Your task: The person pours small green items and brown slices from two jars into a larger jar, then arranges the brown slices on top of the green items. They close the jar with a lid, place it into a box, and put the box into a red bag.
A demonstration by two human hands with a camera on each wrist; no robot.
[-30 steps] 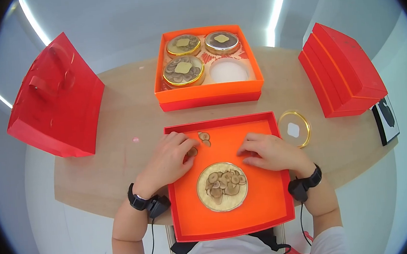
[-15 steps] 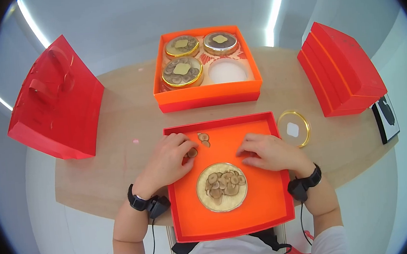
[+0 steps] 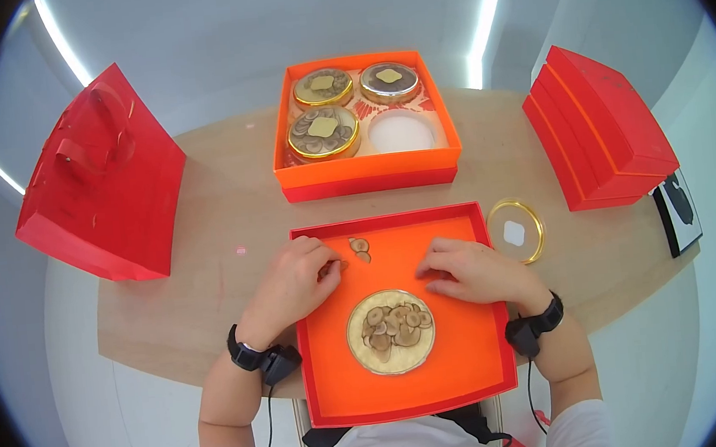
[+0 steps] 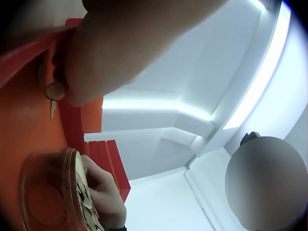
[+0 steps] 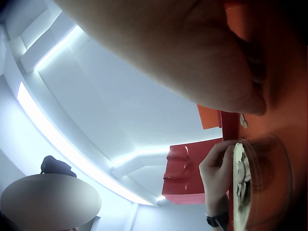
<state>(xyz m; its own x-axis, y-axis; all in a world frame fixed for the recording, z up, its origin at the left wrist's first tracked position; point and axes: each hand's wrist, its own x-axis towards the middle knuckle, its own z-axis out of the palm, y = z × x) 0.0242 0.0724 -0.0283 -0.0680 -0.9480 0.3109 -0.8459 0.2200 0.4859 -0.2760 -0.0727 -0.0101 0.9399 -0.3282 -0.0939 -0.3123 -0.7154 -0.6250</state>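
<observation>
In the head view, my left hand (image 3: 294, 285) is inside the red-rimmed orange tray (image 3: 473, 367), fingers curled round a brown dried slice (image 3: 344, 265) that shows only at its edge. The left wrist view has a round slice (image 4: 55, 91) at the fingertips. Several slices (image 3: 361, 249) lie flat just right of that hand. My right hand (image 3: 481, 270) rests at the tray's right side, fingers loosely bent with nothing between them. Between and below both hands stands a round clear container (image 3: 394, 363), with overlapping slices (image 3: 401, 322) on its pale top surface.
Behind the tray, an orange box (image 3: 370, 170) holds three lidded jars and a white round recess (image 3: 401, 131). A gold-rimmed lid (image 3: 536, 238) lies right of the tray. Red bag (image 3: 108, 186) stands left, red boxes (image 3: 601, 130) right.
The fingers of my left hand have curled in slightly, and the slice there is more hidden than before. My right hand has stayed in nearly the same place.
</observation>
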